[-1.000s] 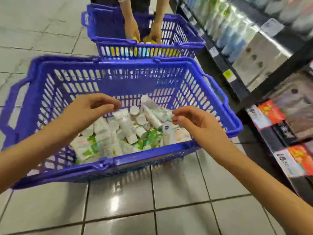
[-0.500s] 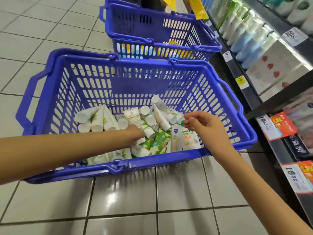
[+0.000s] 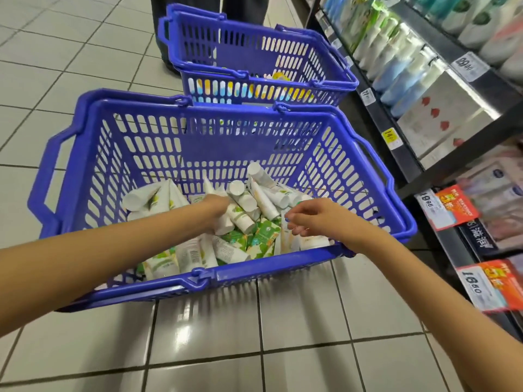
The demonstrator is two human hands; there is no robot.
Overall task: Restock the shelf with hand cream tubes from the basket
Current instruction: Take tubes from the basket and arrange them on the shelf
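A blue plastic basket [image 3: 198, 278] stands on the tiled floor, and several white and green hand cream tubes [image 3: 263, 202] lie in a heap on its bottom. My left hand [image 3: 216, 210] reaches down into the heap, its fingers curled over a white hand cream tube [image 3: 223, 226]. My right hand [image 3: 314, 219] hovers over the basket's front right corner with its fingers loosely curled, holding nothing. The shelf [image 3: 407, 162] runs along the right side.
A second blue basket [image 3: 254, 60] with yellow and blue items stands just behind mine. Another person's legs [image 3: 243, 9] are beyond it. The shelf holds bottles, boxes and price tags [image 3: 392, 138]. Bare floor tiles lie to the left and in front.
The view has tilted down and closer to the basket. My left hand went from above the rim down into the tubes; my right hand dropped slightly toward the front right corner.
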